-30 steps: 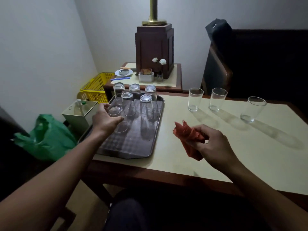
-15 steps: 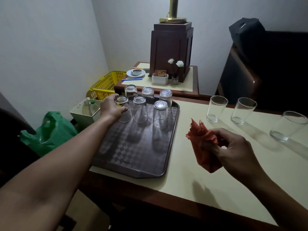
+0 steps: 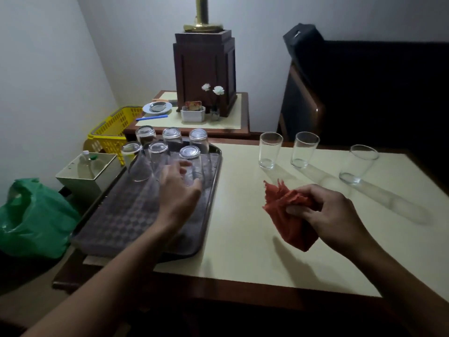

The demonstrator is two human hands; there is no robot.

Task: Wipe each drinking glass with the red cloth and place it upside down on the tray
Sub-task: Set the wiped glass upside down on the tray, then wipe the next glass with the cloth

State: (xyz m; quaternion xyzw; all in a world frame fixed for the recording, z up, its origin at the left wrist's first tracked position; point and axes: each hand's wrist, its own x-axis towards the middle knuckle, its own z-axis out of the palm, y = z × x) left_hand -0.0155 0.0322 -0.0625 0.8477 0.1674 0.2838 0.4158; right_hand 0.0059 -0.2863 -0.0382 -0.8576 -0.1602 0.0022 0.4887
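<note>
Bunched tight in our right hand (image 3: 332, 215), the crumpled red cloth (image 3: 286, 215) sits clamped between curled fingers and thumb, its loose end hanging toward the cream tabletop (image 3: 243, 239). Our left hand (image 3: 178, 190) hovers over the dark checkered serving tray (image 3: 116, 222) with fingers spread apart and nothing in them; whether the fingertips graze the nearest upturned glass we cannot tell, since the clear walls blur against the hand.

Six clear drinking glasses stand mouth-down at the tray's far end, in two rows; the front-right upturned glass (image 3: 190, 164) is just beyond our left fingertips, and the front-left one (image 3: 136, 161) stands at the tray's left edge.

Now the relation that counts: three upright clear glasses wait on the tabletop to the right of the tray, ahead of the cloth hand. The nearest upright glass (image 3: 269, 150) and the middle upright glass (image 3: 305, 149) stand vertical, close together. The far-right upright glass (image 3: 359, 165) looks tilted, probably lens distortion out at that side. All three lie forward and right of the cloth, so the right hand is plainly the nearer, yet it is full. We judge the free left hand must cross over to fetch one. About two thirds done, by our count.
</note>
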